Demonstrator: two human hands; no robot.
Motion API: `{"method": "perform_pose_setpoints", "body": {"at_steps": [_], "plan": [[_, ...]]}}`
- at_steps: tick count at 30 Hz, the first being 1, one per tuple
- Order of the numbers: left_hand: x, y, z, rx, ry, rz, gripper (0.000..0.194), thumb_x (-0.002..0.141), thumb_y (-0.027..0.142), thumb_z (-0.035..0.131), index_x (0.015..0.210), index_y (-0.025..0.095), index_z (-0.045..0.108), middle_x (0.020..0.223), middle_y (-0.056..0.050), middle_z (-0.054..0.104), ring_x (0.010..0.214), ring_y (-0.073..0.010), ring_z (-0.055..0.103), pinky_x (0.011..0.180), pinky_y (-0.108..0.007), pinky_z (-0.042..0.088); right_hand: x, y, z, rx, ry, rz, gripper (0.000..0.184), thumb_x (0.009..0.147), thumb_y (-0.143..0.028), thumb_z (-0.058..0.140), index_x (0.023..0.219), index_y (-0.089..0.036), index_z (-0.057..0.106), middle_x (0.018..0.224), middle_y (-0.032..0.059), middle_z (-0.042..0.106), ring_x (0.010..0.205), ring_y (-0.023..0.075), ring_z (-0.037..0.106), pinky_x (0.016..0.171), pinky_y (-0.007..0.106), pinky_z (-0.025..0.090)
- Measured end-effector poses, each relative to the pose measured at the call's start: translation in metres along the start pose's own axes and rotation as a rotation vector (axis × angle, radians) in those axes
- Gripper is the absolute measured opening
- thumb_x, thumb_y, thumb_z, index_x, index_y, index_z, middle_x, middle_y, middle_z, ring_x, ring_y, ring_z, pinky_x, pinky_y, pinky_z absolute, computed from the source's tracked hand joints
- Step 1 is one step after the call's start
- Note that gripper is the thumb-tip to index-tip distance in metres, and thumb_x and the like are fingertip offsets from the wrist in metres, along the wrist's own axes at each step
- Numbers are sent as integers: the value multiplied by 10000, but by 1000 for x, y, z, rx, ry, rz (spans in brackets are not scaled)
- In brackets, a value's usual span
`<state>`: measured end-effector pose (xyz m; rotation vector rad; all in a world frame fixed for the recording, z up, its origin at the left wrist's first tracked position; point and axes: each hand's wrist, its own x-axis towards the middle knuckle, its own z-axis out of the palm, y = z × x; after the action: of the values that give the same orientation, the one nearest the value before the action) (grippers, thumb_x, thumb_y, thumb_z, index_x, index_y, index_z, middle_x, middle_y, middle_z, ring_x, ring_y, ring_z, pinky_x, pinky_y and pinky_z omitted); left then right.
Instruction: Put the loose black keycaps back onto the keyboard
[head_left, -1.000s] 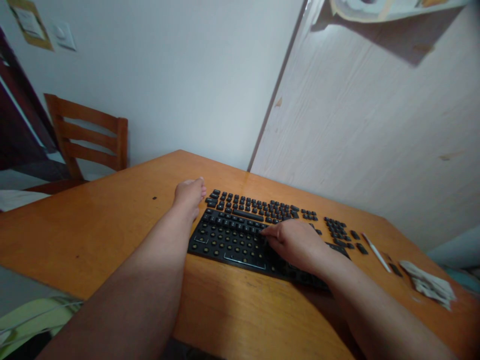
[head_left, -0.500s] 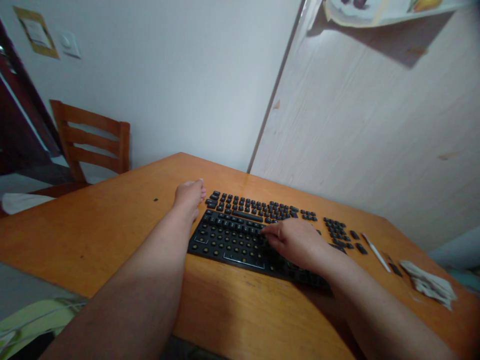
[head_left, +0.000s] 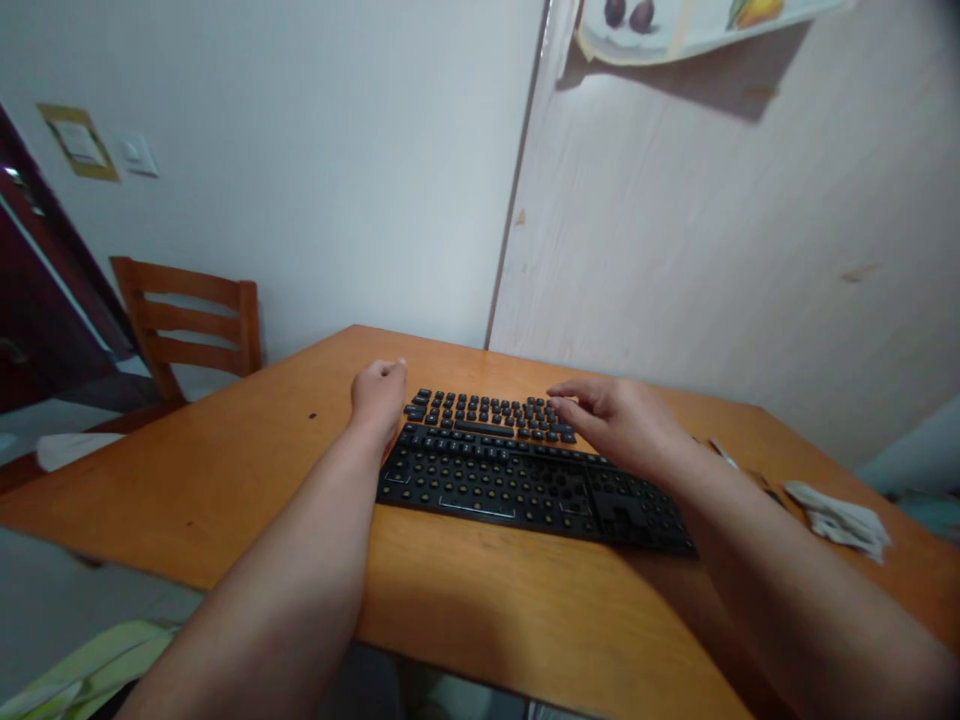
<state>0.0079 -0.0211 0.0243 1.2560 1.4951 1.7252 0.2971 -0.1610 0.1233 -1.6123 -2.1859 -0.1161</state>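
A black keyboard (head_left: 480, 480) lies on the table with most of its keycaps off, bare key posts showing. Caps sit on its far edge rows, mainly toward the left. Behind it, loose black keycaps (head_left: 465, 408) are laid out in rows, with a long space bar (head_left: 484, 429) in front of them. My right hand (head_left: 619, 415) hovers over the right end of these rows, thumb and forefinger slightly apart, nothing visible between them. My left hand (head_left: 377, 395) is closed beside the left end of the keyboard and loose caps. Whatever its curled fingers may hold is hidden.
The wooden table (head_left: 262, 480) reaches back to the wall. A crumpled pale cloth (head_left: 840, 518) and a white pen-like stick (head_left: 722, 452) lie at the right. One small dark piece (head_left: 313, 416) lies at the left. A wooden chair (head_left: 191, 325) stands beyond the table's left side.
My right hand has risen from the keyboard's upper rows and moved back to the loose keycaps, its fingers parting. My left hand stays beside the keyboard. The camera view has shifted.
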Motion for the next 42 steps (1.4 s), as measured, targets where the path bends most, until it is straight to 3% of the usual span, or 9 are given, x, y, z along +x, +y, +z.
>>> {"method": "perform_pose_setpoints", "body": {"at_steps": [4, 8, 17, 19, 23, 26, 33, 42], "plan": [[-7, 4, -3, 282, -8, 260, 310, 856, 498, 554, 784, 211, 649, 745, -30, 647, 714, -177, 570, 653, -258, 380, -14, 25, 1, 40, 66, 64, 346, 968, -399, 497, 1125, -244, 763, 1035, 68, 780, 882, 225, 720, 715, 317, 521], [-24, 23, -2, 421, -18, 447, 291, 910, 468, 493, 829, 230, 640, 834, -48, 668, 783, -200, 583, 693, -270, 370, -36, 54, 13, 63, 194, 187, 357, 967, -422, 484, 1081, -242, 771, 1010, 58, 784, 919, 236, 722, 747, 316, 521], [-66, 68, 23, 373, -106, 629, 258, 915, 428, 502, 813, 227, 628, 885, -61, 654, 892, -219, 584, 820, -300, 407, -65, 95, 33, 121, 378, 340, 378, 969, -426, 458, 1031, -224, 771, 983, 61, 781, 914, 229, 709, 820, 317, 505], [-67, 77, 29, 230, -93, 544, 250, 889, 429, 536, 799, 216, 631, 853, -46, 651, 859, -199, 582, 808, -289, 421, -65, 100, 33, 127, 394, 377, 381, 963, -434, 461, 1014, -222, 773, 961, 65, 781, 901, 231, 706, 816, 319, 503], [-63, 96, 40, -254, 71, 198, 214, 812, 394, 589, 823, 182, 615, 819, -23, 646, 792, -143, 588, 721, -242, 443, -64, 104, 35, 148, 405, 404, 381, 959, -440, 462, 997, -219, 770, 954, 70, 781, 911, 239, 704, 816, 326, 502], [-60, 104, 49, -500, 126, -31, 250, 777, 395, 582, 882, 169, 606, 882, -34, 667, 789, -120, 617, 661, -213, 432, -64, 104, 36, 142, 409, 395, 383, 963, -446, 455, 1002, -226, 767, 990, 71, 779, 946, 247, 702, 822, 332, 501], [-57, 87, 55, -570, 195, -147, 238, 736, 346, 583, 898, 173, 593, 948, -42, 683, 788, -102, 642, 635, -187, 431, -66, 107, 40, 125, 378, 387, 400, 970, -457, 440, 1017, -225, 762, 984, 69, 779, 951, 249, 702, 799, 324, 499], [-39, 83, 31, -878, 234, -461, 138, 834, 296, 546, 780, 171, 525, 731, 20, 568, 568, -71, 534, 534, -201, 387, -54, 109, 52, 186, 337, 311, 317, 930, -429, 492, 999, -267, 755, 1033, 35, 769, 972, 225, 690, 834, 311, 492]]}}
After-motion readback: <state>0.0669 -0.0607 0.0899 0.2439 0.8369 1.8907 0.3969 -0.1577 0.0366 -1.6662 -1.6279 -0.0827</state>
